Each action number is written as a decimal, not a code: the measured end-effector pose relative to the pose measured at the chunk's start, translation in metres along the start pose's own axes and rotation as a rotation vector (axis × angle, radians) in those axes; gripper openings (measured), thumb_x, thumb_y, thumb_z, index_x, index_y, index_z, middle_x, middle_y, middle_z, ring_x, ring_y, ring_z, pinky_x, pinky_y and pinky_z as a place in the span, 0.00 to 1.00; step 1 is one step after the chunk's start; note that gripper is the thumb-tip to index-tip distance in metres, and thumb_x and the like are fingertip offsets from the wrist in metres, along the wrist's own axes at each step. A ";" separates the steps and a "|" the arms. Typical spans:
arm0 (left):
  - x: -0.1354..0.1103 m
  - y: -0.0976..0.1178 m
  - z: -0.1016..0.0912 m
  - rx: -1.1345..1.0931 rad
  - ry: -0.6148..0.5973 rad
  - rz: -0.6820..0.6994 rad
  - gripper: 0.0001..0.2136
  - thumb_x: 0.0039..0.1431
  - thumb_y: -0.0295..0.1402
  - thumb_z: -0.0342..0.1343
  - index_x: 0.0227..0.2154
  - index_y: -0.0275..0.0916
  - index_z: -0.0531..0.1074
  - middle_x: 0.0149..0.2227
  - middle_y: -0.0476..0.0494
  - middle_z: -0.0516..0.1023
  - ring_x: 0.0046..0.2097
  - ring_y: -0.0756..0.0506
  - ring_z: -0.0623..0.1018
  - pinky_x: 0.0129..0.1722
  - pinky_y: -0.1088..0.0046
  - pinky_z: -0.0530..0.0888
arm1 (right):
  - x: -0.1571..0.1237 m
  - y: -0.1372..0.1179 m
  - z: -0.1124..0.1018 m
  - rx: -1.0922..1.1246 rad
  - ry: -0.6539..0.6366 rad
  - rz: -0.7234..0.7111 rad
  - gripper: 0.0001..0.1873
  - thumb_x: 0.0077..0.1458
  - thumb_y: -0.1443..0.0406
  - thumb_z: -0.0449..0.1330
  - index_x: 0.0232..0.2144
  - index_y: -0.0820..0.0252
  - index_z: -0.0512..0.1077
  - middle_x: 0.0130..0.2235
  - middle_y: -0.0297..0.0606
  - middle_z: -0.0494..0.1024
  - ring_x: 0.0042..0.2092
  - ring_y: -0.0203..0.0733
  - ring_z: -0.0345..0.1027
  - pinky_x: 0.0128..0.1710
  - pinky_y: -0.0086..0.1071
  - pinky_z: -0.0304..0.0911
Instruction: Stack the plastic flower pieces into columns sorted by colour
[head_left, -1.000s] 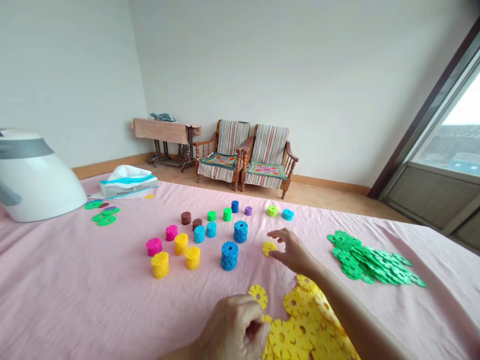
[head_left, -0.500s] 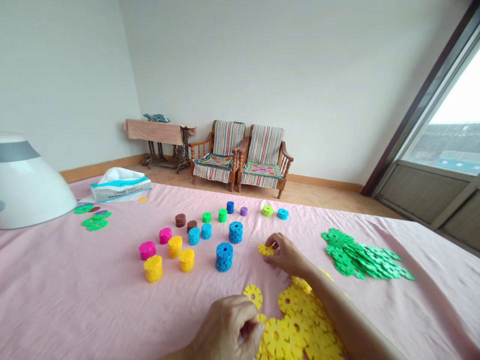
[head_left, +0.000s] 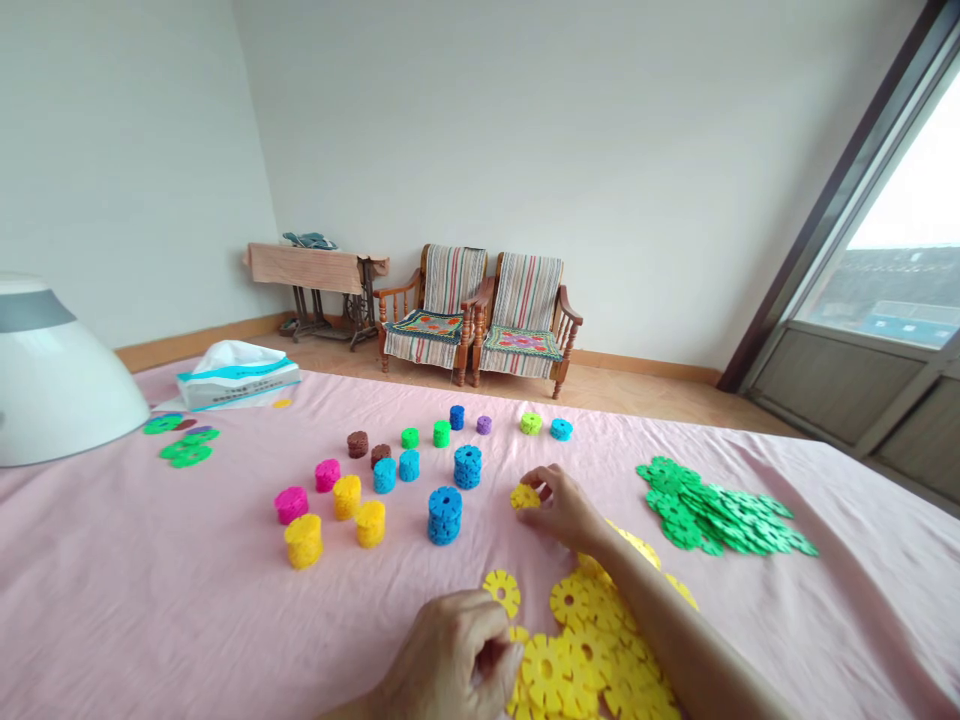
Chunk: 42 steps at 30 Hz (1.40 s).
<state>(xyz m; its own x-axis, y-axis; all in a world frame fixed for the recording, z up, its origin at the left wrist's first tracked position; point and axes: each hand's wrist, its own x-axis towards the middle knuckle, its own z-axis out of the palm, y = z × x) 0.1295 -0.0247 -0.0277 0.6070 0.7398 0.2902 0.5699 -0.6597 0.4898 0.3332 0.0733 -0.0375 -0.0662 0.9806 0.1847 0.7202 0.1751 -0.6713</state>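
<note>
My right hand (head_left: 561, 508) reaches over the middle of the table, its thumb and fingers closed on a yellow notched disc (head_left: 524, 496) just above or on the cloth. My left hand (head_left: 456, 650) is curled shut at the front, next to a heap of yellow notched discs (head_left: 574, 665); whatever its fingers may hold is hidden. One loose yellow disc (head_left: 502, 594) lies just beyond its knuckles. Left of my right hand stand two blue disc stacks (head_left: 445, 516). Yellow stacks (head_left: 303, 542) and magenta stacks (head_left: 291, 505) are further left.
A pile of green discs (head_left: 720, 508) lies to the right on the pink cloth (head_left: 172, 590). Smaller stacks, such as a lime one (head_left: 531, 424), stand at the back. A tissue pack (head_left: 238, 378), loose discs (head_left: 187, 447) and a white domed object (head_left: 64, 385) are at the left.
The view has shifted slightly, moving the whole scene a little left in the picture. Both hands keep nearly the same pose, and the right still holds the yellow disc.
</note>
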 end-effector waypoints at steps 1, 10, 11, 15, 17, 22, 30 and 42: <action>0.000 0.000 0.000 -0.002 0.000 -0.003 0.09 0.47 0.21 0.49 0.17 0.37 0.57 0.19 0.53 0.65 0.22 0.54 0.65 0.21 0.79 0.57 | 0.000 0.000 0.001 -0.010 -0.002 -0.006 0.18 0.38 0.66 0.63 0.37 0.61 0.72 0.37 0.37 0.68 0.34 0.35 0.65 0.36 0.30 0.64; 0.000 0.001 0.000 -0.011 0.028 0.012 0.10 0.46 0.21 0.49 0.17 0.37 0.56 0.18 0.53 0.65 0.22 0.54 0.66 0.21 0.79 0.57 | -0.001 0.001 -0.003 -0.034 -0.019 -0.036 0.17 0.39 0.70 0.61 0.37 0.61 0.72 0.36 0.38 0.70 0.35 0.36 0.67 0.35 0.30 0.64; 0.000 0.002 -0.001 -0.012 0.027 0.015 0.10 0.46 0.21 0.49 0.17 0.37 0.56 0.18 0.53 0.66 0.22 0.54 0.66 0.21 0.79 0.58 | -0.001 -0.001 -0.003 -0.037 -0.018 -0.043 0.17 0.40 0.70 0.61 0.37 0.61 0.72 0.36 0.38 0.70 0.35 0.36 0.67 0.35 0.30 0.64; 0.000 0.003 -0.001 -0.035 0.022 0.004 0.10 0.47 0.21 0.49 0.17 0.37 0.56 0.18 0.52 0.66 0.22 0.53 0.66 0.21 0.78 0.57 | -0.003 -0.006 0.002 -0.063 -0.005 -0.049 0.15 0.41 0.69 0.60 0.36 0.61 0.71 0.36 0.38 0.71 0.34 0.36 0.67 0.35 0.30 0.64; -0.001 0.003 -0.003 -0.053 0.022 -0.004 0.10 0.47 0.22 0.48 0.17 0.38 0.56 0.18 0.52 0.66 0.22 0.53 0.65 0.21 0.78 0.57 | -0.003 -0.007 0.005 -0.079 0.003 -0.055 0.14 0.42 0.69 0.60 0.36 0.62 0.72 0.36 0.39 0.71 0.34 0.36 0.67 0.36 0.31 0.64; -0.002 0.001 -0.006 -0.069 0.039 -0.087 0.10 0.48 0.23 0.47 0.16 0.38 0.55 0.18 0.52 0.64 0.22 0.53 0.64 0.21 0.78 0.56 | -0.009 -0.018 -0.008 -0.084 -0.042 -0.115 0.14 0.41 0.70 0.61 0.36 0.62 0.70 0.37 0.39 0.70 0.36 0.37 0.66 0.37 0.31 0.62; -0.003 -0.003 -0.004 -0.103 0.056 -0.218 0.09 0.47 0.24 0.46 0.16 0.38 0.56 0.17 0.53 0.64 0.21 0.53 0.64 0.22 0.78 0.55 | -0.031 -0.060 -0.034 -0.045 -0.738 -0.453 0.23 0.39 0.71 0.64 0.42 0.55 0.71 0.37 0.33 0.70 0.33 0.32 0.64 0.31 0.24 0.60; -0.001 -0.004 -0.003 -0.156 0.079 -0.188 0.11 0.52 0.26 0.48 0.16 0.37 0.59 0.17 0.53 0.65 0.22 0.53 0.65 0.22 0.78 0.56 | -0.043 -0.071 -0.019 -0.308 -0.561 -0.532 0.21 0.37 0.65 0.62 0.38 0.61 0.67 0.38 0.40 0.69 0.37 0.41 0.63 0.36 0.33 0.61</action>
<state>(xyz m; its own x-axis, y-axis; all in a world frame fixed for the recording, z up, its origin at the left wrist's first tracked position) 0.1248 -0.0223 -0.0278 0.4496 0.8597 0.2426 0.5729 -0.4859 0.6601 0.2981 0.0170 0.0164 -0.7269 0.6865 -0.0184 0.6469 0.6755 -0.3539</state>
